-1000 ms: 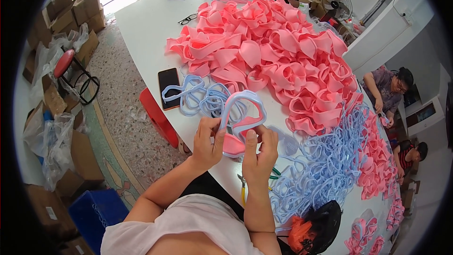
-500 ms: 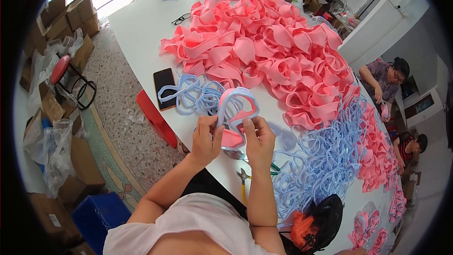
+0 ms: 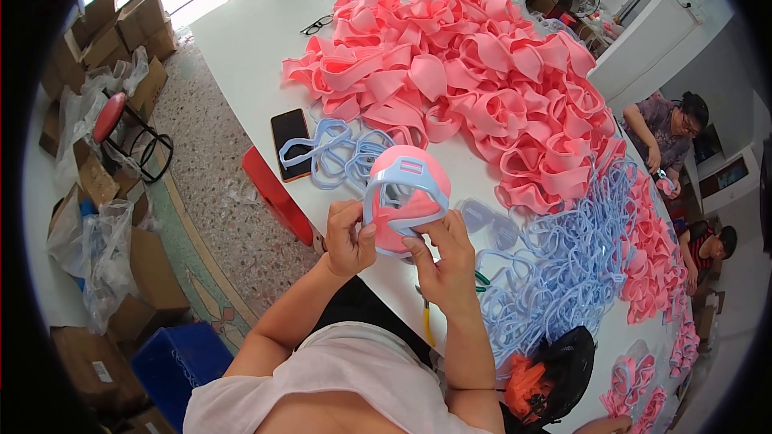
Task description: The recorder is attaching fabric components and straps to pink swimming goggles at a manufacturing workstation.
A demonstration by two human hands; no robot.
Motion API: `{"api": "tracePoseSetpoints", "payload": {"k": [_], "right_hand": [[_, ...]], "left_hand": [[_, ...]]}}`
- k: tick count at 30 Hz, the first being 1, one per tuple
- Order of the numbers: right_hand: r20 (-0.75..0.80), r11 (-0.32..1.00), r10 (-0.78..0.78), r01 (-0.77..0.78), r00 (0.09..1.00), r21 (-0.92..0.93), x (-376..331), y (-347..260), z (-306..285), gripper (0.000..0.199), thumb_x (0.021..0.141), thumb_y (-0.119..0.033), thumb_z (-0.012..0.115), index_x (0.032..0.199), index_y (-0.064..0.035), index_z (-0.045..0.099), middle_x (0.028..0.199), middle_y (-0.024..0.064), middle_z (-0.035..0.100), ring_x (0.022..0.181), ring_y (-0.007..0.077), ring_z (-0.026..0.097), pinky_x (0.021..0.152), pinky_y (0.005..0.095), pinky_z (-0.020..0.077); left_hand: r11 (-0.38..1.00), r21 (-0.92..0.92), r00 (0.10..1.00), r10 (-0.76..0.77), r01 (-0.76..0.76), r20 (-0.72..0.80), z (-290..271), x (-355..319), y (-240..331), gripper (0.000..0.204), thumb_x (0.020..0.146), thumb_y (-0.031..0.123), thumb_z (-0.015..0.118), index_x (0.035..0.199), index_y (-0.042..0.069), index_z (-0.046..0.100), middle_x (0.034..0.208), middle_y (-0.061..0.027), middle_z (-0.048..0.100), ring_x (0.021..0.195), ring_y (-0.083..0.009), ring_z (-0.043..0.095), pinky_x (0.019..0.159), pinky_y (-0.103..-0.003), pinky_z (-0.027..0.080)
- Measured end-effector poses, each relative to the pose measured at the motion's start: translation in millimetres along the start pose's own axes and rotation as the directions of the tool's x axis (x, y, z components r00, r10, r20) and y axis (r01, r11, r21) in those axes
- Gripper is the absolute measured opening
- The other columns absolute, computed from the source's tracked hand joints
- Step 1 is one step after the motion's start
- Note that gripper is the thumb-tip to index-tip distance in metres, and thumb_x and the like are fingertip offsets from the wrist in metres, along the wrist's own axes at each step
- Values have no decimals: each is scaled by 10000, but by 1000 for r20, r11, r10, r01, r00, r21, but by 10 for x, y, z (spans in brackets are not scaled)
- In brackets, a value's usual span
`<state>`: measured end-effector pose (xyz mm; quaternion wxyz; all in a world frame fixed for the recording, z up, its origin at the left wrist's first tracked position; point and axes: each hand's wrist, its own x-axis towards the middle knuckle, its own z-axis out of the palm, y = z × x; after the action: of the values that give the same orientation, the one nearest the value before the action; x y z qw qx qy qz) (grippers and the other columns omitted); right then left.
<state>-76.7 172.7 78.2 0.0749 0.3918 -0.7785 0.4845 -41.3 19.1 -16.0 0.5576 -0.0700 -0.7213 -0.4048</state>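
We hold a pink mask skirt with a pale blue frame seated over its opening, lifted just above the near edge of the white table, between our two hands. The left hand pinches the frame's left rim, thumb on top and fingers curled behind. The right hand grasps the lower right rim, thumb pressed on the blue edge. Both grips are closed on the piece. We judge that holding it from both sides keeps the soft skirt steady while the stiffer frame is pressed against it.

The opening of the frame faces up and toward us, tilted a little to the left. Its long axis runs roughly from lower left to upper right, across the line between our hands, and the rounded pink back bulges away toward the far side of the table.

Just beyond the piece, near the left edge of the table, lies a small bunch of loose blue frames, touching a dark phone at that edge; they seem kept there within easy reach. A large heap of pink skirts fills the middle and far part of the table. A second, bigger pile of blue frames spreads toward the right edge. Clear lenses lie just right of our right hand. Across the right edge, another person sits at work.
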Motion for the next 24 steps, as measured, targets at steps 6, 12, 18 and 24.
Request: {"api": "tracePoseSetpoints", "payload": {"k": [6,12,18,24], "right_hand": [[-95,976,-154,136,983,-171,-45,124,154,192,794,16,641,983,3,611,866,117,533,781,301,500,688,396,415],[19,922,-239,233,971,-308,69,278,1,197,772,0,645,966,-5,613,876,113,536,789,287,501,692,390,402],[335,713,-367,494,868,-498,182,266,-106,205,758,-110,626,936,-9,619,877,87,540,819,238,495,721,353,374],[355,610,-429,557,830,-564,255,243,-89,194,781,-133,604,933,-13,617,870,72,550,824,217,504,749,358,371]], "left_hand": [[1000,11,1000,-28,28,-4,39,-31,51,287,932,146,615,1123,-18,479,929,-110,532,735,-172,465,615,-258,403],[987,150,996,-65,54,66,-36,192,81,439,811,191,762,1137,17,525,990,-92,538,799,-190,519,706,-323,444],[700,351,723,343,-623,599,-270,701,272,175,772,193,672,917,95,677,1137,-14,583,1205,-182,491,1016,-431,378],[605,292,541,279,-740,793,-327,889,218,190,792,222,637,945,114,665,1083,-11,587,1192,-160,488,1159,-495,201]]}}
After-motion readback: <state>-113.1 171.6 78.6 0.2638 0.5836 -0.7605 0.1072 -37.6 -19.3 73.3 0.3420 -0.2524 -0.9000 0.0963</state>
